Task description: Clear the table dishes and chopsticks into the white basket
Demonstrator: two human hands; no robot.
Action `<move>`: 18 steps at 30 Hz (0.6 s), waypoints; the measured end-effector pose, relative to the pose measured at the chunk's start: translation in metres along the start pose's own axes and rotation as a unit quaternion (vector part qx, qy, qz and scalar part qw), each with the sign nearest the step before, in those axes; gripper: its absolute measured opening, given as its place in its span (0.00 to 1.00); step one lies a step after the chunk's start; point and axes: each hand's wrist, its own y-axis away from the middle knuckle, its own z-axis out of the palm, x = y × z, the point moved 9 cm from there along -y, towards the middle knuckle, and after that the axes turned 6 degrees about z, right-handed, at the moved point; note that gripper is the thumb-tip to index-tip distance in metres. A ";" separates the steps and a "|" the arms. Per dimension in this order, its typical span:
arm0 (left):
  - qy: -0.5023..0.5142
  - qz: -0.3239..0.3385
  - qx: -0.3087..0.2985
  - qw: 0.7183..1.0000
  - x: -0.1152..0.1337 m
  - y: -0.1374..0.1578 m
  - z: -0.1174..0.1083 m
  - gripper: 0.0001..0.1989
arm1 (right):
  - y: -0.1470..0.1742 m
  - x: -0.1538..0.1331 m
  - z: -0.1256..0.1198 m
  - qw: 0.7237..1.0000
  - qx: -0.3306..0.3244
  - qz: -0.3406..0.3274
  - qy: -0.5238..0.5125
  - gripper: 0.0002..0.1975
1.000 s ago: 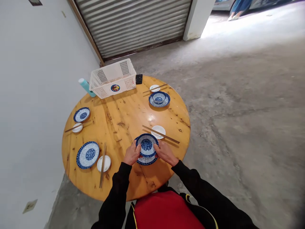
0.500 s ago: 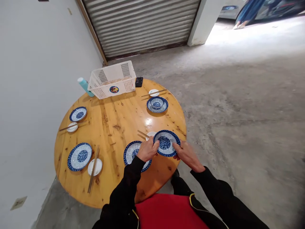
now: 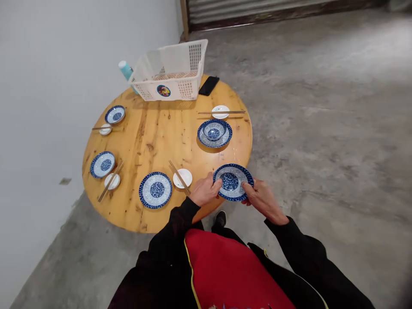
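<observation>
A blue-and-white patterned plate (image 3: 229, 182) is held up in both hands over the right edge of the round wooden table (image 3: 180, 141). My left hand (image 3: 206, 190) pinches its left rim, thumb on top. On the opposite rim, my right hand (image 3: 262, 197) grips with the thumb on top and fingers beneath. Left of my hands, another such plate (image 3: 156, 190) lies on the table beside a small white dish (image 3: 183, 178) with chopsticks (image 3: 179, 177) across it. Beyond the held plate, a bowl (image 3: 214, 130) sits on a further plate (image 3: 206, 139).
At the table's far side stands a white plastic basket (image 3: 170, 88), between a light-blue bottle (image 3: 125, 69) and a black phone (image 3: 209, 86). Two more place settings, with a plate (image 3: 102, 165) and a plate (image 3: 115, 114), lie on the left. A wall (image 3: 64, 86) borders that side.
My view has shifted, and I stand farther right around the table. The held plate has moved away from above the nearest plate and its dish, which now show fully. Both hands keep their grip.
</observation>
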 end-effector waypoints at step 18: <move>0.049 -0.061 0.152 0.985 -0.008 -0.149 -0.093 0.13 | -0.187 -0.123 -0.045 0.981 -0.027 -0.139 0.130 0.04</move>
